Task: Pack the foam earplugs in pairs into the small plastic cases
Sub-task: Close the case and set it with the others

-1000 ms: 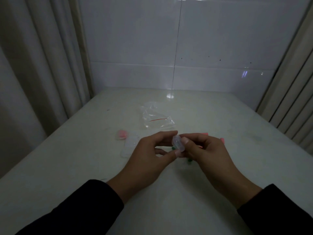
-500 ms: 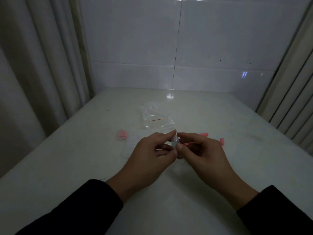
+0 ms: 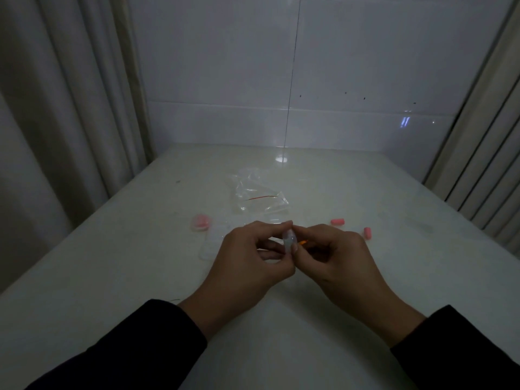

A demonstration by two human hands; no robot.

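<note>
While I watch from the head camera, the white table (image 3: 323, 333) fills the view, a crumpled clear bag (image 3: 260, 197) lying far of centre. Both hands meet above mid-table. My left hand (image 3: 247, 266) pinches a small clear case (image 3: 289, 240) between curled forefinger and thumb; my right hand (image 3: 342, 257) pinches the same case from the right, fingers curled. An orange sliver shows just right of it. Another clear case (image 3: 211, 244) lies left; a closed case with pink earplugs (image 3: 201, 222) sits farther left. Two loose pink earplugs (image 3: 337, 221) lie right.
</note>
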